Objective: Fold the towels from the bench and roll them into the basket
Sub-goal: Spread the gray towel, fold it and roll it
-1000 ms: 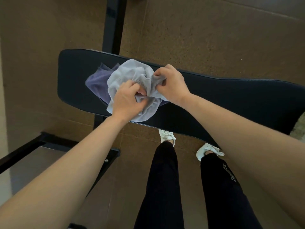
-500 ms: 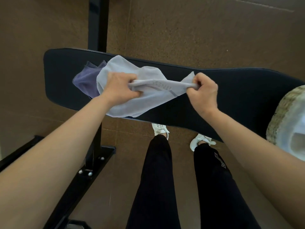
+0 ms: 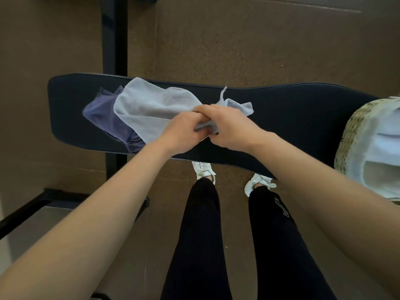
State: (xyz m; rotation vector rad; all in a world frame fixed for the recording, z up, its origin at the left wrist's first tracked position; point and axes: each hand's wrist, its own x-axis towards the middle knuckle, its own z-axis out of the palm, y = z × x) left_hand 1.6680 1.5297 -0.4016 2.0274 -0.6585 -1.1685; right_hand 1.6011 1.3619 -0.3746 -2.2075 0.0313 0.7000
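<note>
Both hands, the left hand point(image 3: 184, 132) and right hand point(image 3: 229, 126), pinch the grey towel point(image 3: 151, 109) mid-bench point(image 3: 303, 109), beside a purple towel point(image 3: 101, 118); folding seems just begun; next, find corners; the basket point(image 3: 346, 135) sits at the bench's right end.

Gym: padded bench point(image 3: 303, 118), rubber floor point(image 3: 238, 44).

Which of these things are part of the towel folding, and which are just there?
Part of the job:
light grey towel, gripped by left hand and right hand
purple towel underneath
bench
basket

Just there:
black metal frame
</note>
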